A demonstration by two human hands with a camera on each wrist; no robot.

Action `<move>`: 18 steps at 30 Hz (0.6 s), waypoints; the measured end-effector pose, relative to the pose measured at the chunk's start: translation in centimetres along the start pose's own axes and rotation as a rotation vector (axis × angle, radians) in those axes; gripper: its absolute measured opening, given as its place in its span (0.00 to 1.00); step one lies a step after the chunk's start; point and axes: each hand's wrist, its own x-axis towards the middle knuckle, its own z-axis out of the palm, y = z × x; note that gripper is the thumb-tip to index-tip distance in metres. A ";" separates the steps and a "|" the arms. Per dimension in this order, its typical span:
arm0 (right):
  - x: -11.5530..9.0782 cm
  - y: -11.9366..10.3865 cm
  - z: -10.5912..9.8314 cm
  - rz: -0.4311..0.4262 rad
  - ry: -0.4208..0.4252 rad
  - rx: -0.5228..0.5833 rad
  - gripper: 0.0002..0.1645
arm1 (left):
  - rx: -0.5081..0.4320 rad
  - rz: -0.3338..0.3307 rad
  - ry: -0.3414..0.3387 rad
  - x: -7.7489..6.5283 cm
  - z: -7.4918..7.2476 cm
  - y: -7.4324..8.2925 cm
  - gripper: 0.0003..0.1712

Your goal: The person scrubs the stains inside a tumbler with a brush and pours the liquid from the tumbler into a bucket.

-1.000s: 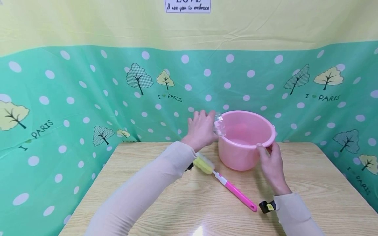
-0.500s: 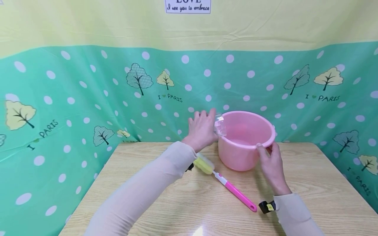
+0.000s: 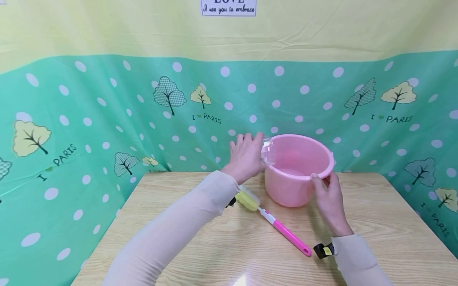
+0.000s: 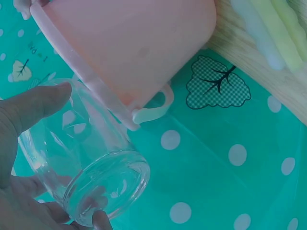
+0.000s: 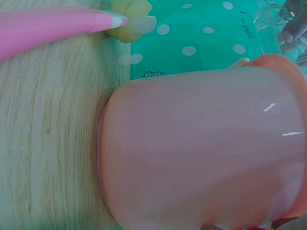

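A clear glass (image 3: pixel 268 151) is gripped by my left hand (image 3: pixel 246 157) and held tilted at the left rim of a pink plastic bucket (image 3: pixel 290 190). In the left wrist view, the thumb lies along one side of the glass (image 4: pixel 96 143) and the fingers curl round the other, with its thick base towards the camera. The bucket stands upright on the table. My right hand (image 3: pixel 330 204) holds the bucket's front right rim, thumb on top and fingers underneath on the outside. In the right wrist view, the bucket's side (image 5: pixel 201 143) fills most of the picture.
On the wooden table (image 3: pixel 200 254) a bottle brush (image 3: pixel 286 233) with a pink handle and yellow-and-white sponge head lies in front of the bucket. A green dotted curtain (image 3: pixel 214 91) hangs close behind the table. The bucket has a pale handle loop (image 4: pixel 156 109) on its side.
My left hand and the glass have shifted slightly to the right, so the glass overlaps the bucket's rim a little more. My right hand and the bucket stay where they were.
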 end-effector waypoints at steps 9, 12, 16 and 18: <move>0.1 0.1 0.0 -0.004 -0.002 -0.001 0.40 | 0.010 -0.011 -0.008 0.2 0.0 0.2 0.40; 0.1 0.1 0.0 -0.002 -0.002 0.001 0.39 | 0.009 -0.013 -0.006 0.1 -0.1 0.3 0.42; 0.0 0.0 0.0 0.009 -0.003 0.003 0.40 | 0.013 -0.016 -0.003 0.2 -0.1 0.4 0.45; 0.0 0.0 0.0 0.016 -0.005 0.002 0.40 | 0.020 -0.017 -0.004 0.2 -0.1 0.4 0.46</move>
